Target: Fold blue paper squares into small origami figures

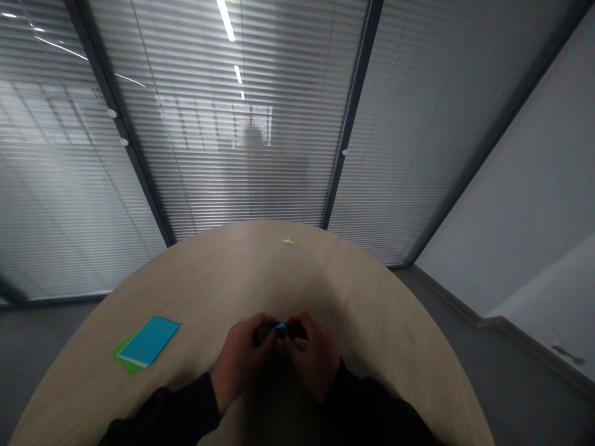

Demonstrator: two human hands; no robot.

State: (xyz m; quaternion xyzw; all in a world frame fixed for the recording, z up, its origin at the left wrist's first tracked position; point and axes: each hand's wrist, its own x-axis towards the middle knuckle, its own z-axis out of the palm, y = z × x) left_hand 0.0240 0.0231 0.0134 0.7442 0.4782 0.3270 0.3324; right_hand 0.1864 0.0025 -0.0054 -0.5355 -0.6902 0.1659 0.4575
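Holding: the left hand [242, 364] and the right hand [315, 362] meet fingertip to fingertip, both clamped on a small blue paper piece [281, 326].
Blue paper piece: mostly hidden by the fingers, with only a sliver of bright blue showing. It sits between the two hands, low over the near middle of the table [372, 310]. Its shape cannot be told.
Left hand: curled, knuckles up, thumb and fingers pressed in toward the paper.
Right hand: curled the same way, touching the left at the fingertips.
Sleeves: dark, reaching to both wrists at the bottom edge of the view.
Table: pale wood grain with a rounded far edge.
Paper stack [147, 342]: flat on the table, well to the left of the hands, a blue sheet on top and green showing beneath.
Yellow paper shape [288, 241]: small, lying alone near the table's far edge.
Background: glass walls with closed blinds [232, 155] in dark frames.
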